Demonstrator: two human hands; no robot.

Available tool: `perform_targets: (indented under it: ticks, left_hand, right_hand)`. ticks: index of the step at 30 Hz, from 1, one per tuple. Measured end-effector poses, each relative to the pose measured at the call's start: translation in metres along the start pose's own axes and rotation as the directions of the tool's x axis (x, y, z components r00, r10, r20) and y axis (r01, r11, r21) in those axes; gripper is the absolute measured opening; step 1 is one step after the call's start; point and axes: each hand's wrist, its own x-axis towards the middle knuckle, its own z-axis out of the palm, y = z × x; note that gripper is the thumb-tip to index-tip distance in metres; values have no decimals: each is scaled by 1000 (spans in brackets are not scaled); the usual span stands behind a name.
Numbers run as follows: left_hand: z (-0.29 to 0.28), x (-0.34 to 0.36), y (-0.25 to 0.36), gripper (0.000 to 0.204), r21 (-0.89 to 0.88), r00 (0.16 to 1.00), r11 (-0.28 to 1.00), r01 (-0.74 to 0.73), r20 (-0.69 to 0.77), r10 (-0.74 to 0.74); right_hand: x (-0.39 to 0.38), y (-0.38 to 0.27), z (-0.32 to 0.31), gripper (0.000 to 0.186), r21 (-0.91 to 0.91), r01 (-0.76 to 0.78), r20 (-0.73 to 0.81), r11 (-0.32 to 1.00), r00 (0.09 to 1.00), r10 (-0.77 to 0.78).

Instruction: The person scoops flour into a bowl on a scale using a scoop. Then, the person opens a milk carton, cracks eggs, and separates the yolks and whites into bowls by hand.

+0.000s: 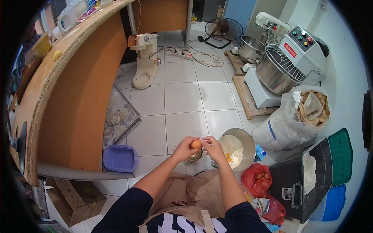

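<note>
A brown egg [196, 144] is held over a small round container [194, 157] on the floor. My left hand [184, 149] has its fingers wrapped round the egg from the left. From the other side, the bent fingers of my right hand [213, 148] press against its right edge. Whether the shell is cracked I cannot tell. Close by my right wrist stands a steel mixing bowl [249, 145] with flour [232, 145] and yellow egg yolk [228, 158] in it. A red plastic bag [251, 188] with several brown eggs [262, 176] lies beyond the bowl, to the right.
A blue-capped carton [260, 152] touches the bowl's right side. Further right are a dark bin of flour [285, 174] and a large sack [278, 130]. Mixers [276, 70] stand at back right. A purple basin [119, 158] sits left, beside a wooden counter [77, 101].
</note>
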Motion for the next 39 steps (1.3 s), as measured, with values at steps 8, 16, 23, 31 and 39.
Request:
perform_targets:
  ticks: [8,16,23,31,39]
  left_hand:
    - [-2,5,-12,49,-226,966,945,237,159,-205]
    - [-9,10,-5,34,-476,872,730,490,271,-408]
    - [-15,13,0,32,-434,815,691,578,340,-469]
    - [-11,13,-3,29,-443,840,714,542,270,-470]
    - [-3,19,-5,30,-440,864,744,502,235,-444]
  right_hand:
    - [4,6,11,36,327,-186,175,927,975,134]
    - [11,20,12,34,124,-90,112,988,991,76]
    - [18,38,13,31,-18,90,52,996,995,-89]
    - [15,28,11,34,-81,86,70,993,994,-80]
    - [20,35,9,35,-108,108,46,988,994,-103]
